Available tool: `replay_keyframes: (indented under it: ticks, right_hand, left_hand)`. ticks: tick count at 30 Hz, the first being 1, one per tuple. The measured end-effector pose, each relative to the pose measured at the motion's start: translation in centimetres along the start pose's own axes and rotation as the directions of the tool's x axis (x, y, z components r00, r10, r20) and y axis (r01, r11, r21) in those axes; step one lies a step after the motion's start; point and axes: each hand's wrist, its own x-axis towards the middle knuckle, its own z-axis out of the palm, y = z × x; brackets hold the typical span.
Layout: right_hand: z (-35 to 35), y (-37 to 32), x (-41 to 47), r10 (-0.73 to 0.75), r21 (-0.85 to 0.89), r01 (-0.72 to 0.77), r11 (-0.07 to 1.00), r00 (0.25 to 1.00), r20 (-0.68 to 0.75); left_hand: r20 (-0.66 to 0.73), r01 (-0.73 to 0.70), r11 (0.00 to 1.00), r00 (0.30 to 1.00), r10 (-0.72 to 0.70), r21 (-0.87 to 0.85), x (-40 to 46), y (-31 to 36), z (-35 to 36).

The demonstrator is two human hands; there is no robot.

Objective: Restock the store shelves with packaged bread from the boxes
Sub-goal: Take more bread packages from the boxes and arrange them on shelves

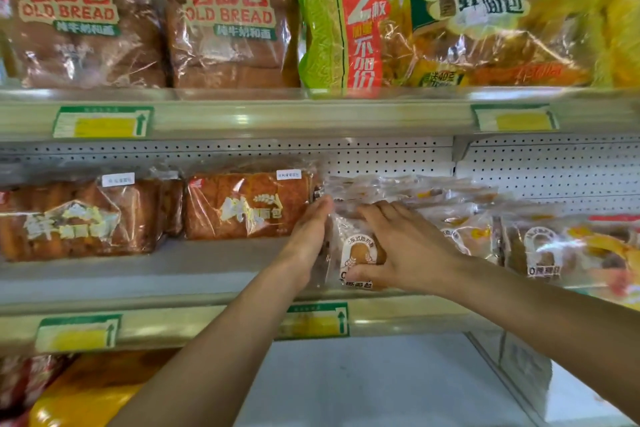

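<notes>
Store shelving unit, three tiers visible. The top shelf carries two brown "OLD BREAD" loaves side by side at the left and a large green-and-orange bread bag to their right. The middle shelf, backed by a white perforated panel, holds two clear-wrapped orange-brown loaves at the left and a row of smaller clear packets running off to the right. The bottom shelf shows a bare white surface, with a yellow package at its left edge. Green-and-yellow price tags sit in the shelf rails.

Both bare arms reach to the middle shelf. The small bread packet stands upright near the shelf's front edge, at the left end of the packet row. The left hand, fingers straight and together, presses flat against the packet's left side. The right hand lies over its top and right side, fingers spread and extended, thumb across the printed front.
</notes>
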Motion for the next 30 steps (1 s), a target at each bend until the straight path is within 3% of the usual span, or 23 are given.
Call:
replay_keyframes:
  ticks: [2, 7, 9, 13, 18, 21, 26, 30]
  right_hand:
    - [-0.2, 0.0, 0.7, 0.016, -0.031, -0.015, 0.999, 1.0, 0.025]
    - [-0.8, 0.3, 2.3, 0.014, -0.036, -0.005, 0.999, 0.97, 0.244]
    - [-0.7, 0.3, 2.2, 0.003, -0.034, 0.005, 0.999, 0.974, 0.226]
    - [-0.2, 0.6, 2.0, -0.018, -0.056, 0.028, 0.998, 0.986, 0.168]
    - [-0.4, 1.1, 3.2, 0.021, -0.019, -0.016, 1.0, 0.952, 0.307]
    - [-0.3, 1.3, 3.6, 0.005, 0.001, -0.006, 1.0, 0.95, 0.314]
    - [-0.2, 1.7, 3.3, -0.038, 0.012, 0.036, 0.999, 0.961, 0.273]
    - [0.0, 2.1, 4.6, -0.018, -0.025, 0.026, 0.999, 0.958, 0.288]
  left_hand:
    - [-0.024, 0.002, 1.0, 1.0, -0.002, -0.021, 0.1, 0.0, 0.5]
    - [-0.009, 0.097, 0.974, 0.995, -0.101, -0.204, 0.8, -0.2, 1.5]
    - [-0.069, 0.075, 0.968, 0.993, -0.094, -0.239, 1.0, 0.0, 1.4]
    - [-0.158, -0.029, 0.988, 0.987, 0.005, -0.151, 1.6, -0.4, 0.6]
    - [-0.185, -0.167, 0.985, 0.968, 0.171, 0.037, 3.5, 0.4, -0.2]
    - [-0.245, -0.223, 0.973, 0.942, 0.229, 0.053, 4.9, 1.5, -0.3]
    - [-0.127, -0.019, 0.999, 0.992, 0.022, 0.03, 7.2, 1.7, -0.4]
    - [-0.061, -0.064, 0.994, 0.996, 0.07, 0.083, 8.3, 1.6, -1.0]
